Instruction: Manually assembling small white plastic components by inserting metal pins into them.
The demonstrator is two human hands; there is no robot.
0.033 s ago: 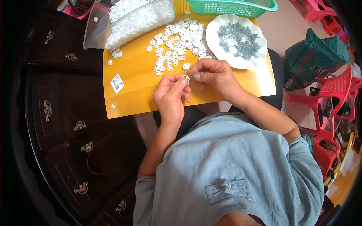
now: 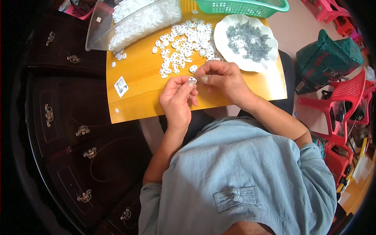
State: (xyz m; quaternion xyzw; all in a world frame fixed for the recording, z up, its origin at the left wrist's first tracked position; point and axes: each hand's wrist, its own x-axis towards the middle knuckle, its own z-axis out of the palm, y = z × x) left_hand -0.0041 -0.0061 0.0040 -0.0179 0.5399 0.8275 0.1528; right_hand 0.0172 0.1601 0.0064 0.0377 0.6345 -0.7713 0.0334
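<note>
Between thumb and forefinger, my left hand pinches a small white plastic piece with holes. My right hand is closed in a pinch right beside that piece. Whatever its fingertips hold is too small to make out. Just beyond my fingers lies a single white oval piece. Past it, many loose white two-holed pieces are spread over the yellow tabletop. A white scalloped plate stands to the right, with a heap of thin grey pins on it.
A clear bin full of white pieces stands at the far left, a green basket at the back. Dark drawers flank the table on the left. On the right are a green bag and a red plastic chair.
</note>
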